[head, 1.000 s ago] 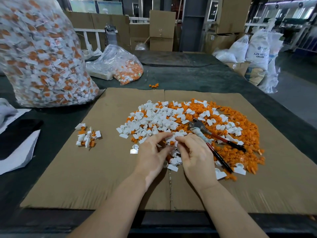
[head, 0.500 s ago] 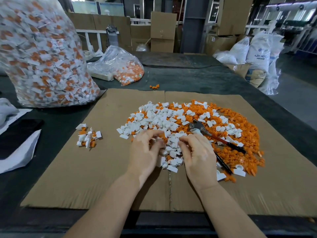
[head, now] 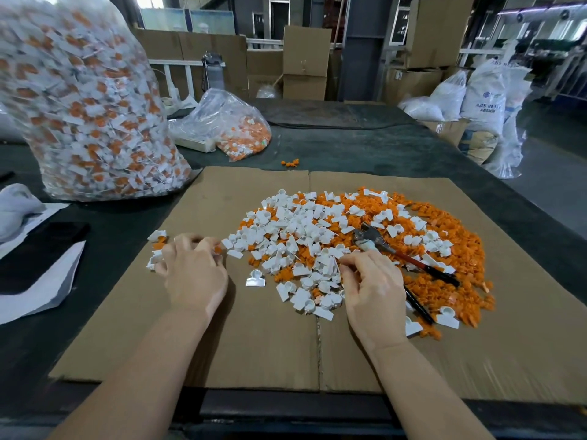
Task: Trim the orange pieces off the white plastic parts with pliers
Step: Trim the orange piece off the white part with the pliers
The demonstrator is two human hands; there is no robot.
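Observation:
A heap of white plastic parts mixed with orange pieces lies on the cardboard sheet. The pliers lie on the heap with their dark handles pointing to the near right. My right hand is just left of them at the heap's near edge, with thumb and forefinger pinching a white part. My left hand hovers with curled fingers over a small separate pile at the left. A small orange-tipped part shows at its fingertips, which are blurred.
A big clear bag of untrimmed parts stands at the back left, with a smaller bag behind it. A dark phone on white paper lies at the left. Several loose orange bits sit beyond the cardboard.
My left hand has left the heap and moved left to the small pile. My right hand stayed at the heap's near edge. The pliers have not moved.

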